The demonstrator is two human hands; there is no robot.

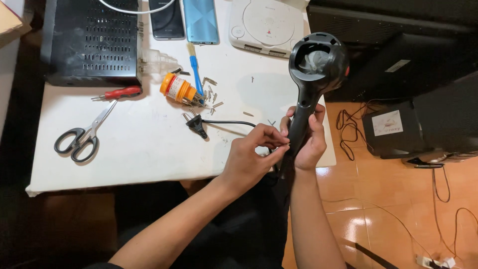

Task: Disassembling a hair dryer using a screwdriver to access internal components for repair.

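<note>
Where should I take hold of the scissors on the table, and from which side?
Probably by the black handle loops, coming from the near left edge of the white table. The scissors lie flat and closed, loops toward you, blades pointing up-right at the red-handled screwdriver. That end is blunt, wide and free of clutter; the blade tip sits close to the screwdriver.

Count: 2 hands (254,149) (308,142), 1 dryer (313,74), 2 phones (167,19) (200,20) at top, 1 scissors (82,137) left, 1 screwdriver (119,92), 1 orange bottle (178,88), 1 brush (195,69), 1 plug (197,124).
</note>
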